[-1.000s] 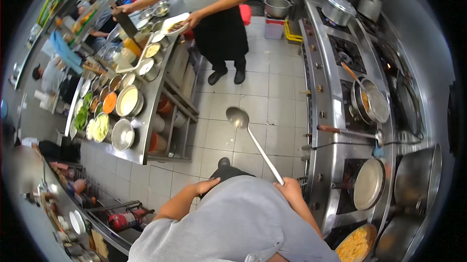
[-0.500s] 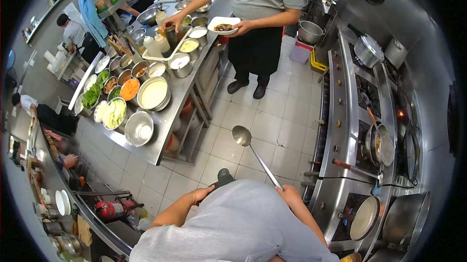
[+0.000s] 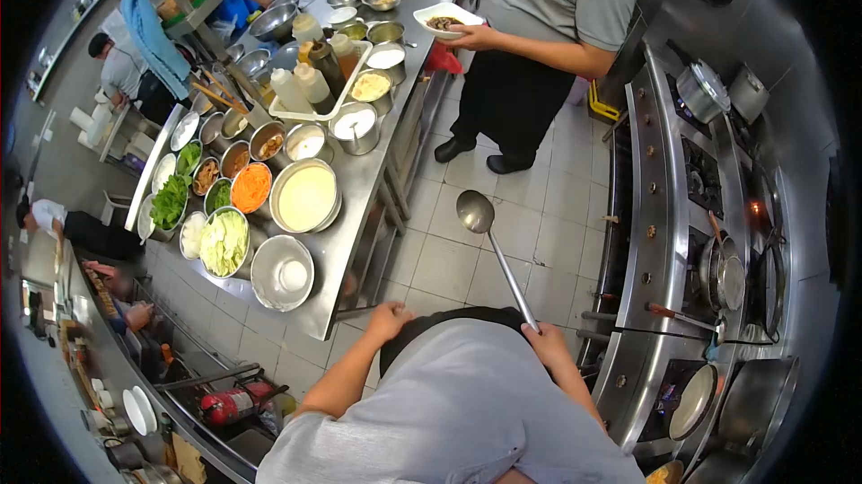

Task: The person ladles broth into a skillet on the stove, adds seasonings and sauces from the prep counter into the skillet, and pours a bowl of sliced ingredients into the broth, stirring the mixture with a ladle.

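Observation:
A long-handled metal ladle [image 3: 475, 212] points forward over the floor, its bowl facing up. My right hand [image 3: 546, 343] is closed round the end of its handle. My left hand [image 3: 388, 320] hangs beside the dark apron with its fingers curled in, and nothing shows in it. Nearest to that hand is the corner of the steel counter [image 3: 334, 304]. On this corner stand a metal bowl with something white in it [image 3: 282, 272], a pot of pale yellow liquid [image 3: 305, 195] and a bowl of cut lettuce [image 3: 224, 242].
A co-worker [image 3: 539, 44] stands ahead by the counter, holding a white dish of food [image 3: 447, 21]. Gas stoves [image 3: 633, 259] with pans line the right side. Sauce bottles [image 3: 313, 87] stand in a tray. A fire extinguisher [image 3: 235, 404] is at lower left.
The co-worker has moved right and lets go of a dark bottle, now reaching over the metal bowls farther back. My view has shifted forward and left. My left hand has come up nearer the counter.

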`<state>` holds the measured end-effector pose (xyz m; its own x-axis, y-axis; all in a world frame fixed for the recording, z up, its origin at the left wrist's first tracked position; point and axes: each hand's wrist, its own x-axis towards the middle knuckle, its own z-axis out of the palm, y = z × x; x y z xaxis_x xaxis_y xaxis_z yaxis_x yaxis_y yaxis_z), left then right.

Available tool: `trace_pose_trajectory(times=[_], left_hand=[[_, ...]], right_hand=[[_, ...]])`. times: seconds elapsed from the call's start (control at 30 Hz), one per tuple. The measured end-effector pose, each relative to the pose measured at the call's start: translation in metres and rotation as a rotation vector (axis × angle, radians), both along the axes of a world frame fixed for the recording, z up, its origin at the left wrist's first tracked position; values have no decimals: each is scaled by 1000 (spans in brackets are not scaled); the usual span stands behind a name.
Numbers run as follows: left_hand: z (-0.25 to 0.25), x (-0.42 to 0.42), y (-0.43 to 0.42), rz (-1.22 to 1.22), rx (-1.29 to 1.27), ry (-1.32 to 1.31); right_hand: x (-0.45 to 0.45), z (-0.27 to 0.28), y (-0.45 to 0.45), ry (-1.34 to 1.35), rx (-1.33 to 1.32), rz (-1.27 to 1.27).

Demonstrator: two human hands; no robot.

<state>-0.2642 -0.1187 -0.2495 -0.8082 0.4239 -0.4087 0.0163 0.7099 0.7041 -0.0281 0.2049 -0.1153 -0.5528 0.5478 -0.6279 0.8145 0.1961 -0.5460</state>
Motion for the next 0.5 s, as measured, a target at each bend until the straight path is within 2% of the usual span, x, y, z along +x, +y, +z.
trace_pose_trajectory(times=[0.07, 0.13, 0.23, 0.37, 0.47, 0.5], left_hand=[[25, -35, 27, 86, 130, -14], [50, -73, 57, 163, 271, 95], [119, -128, 100, 310, 364, 337], [149, -212, 126, 466, 286, 624], [168, -266, 136, 422, 144, 709], [168, -286, 135, 318, 138, 763]], right_hand=[[-14, 4, 5, -5, 17, 10], [-29, 3, 15, -4, 33, 36], [-56, -9, 37, -12, 15, 46], [-97, -28, 82, 9, 35, 97], [-137, -8, 114, 61, 26, 140], [-153, 1, 125, 69, 16, 156]])
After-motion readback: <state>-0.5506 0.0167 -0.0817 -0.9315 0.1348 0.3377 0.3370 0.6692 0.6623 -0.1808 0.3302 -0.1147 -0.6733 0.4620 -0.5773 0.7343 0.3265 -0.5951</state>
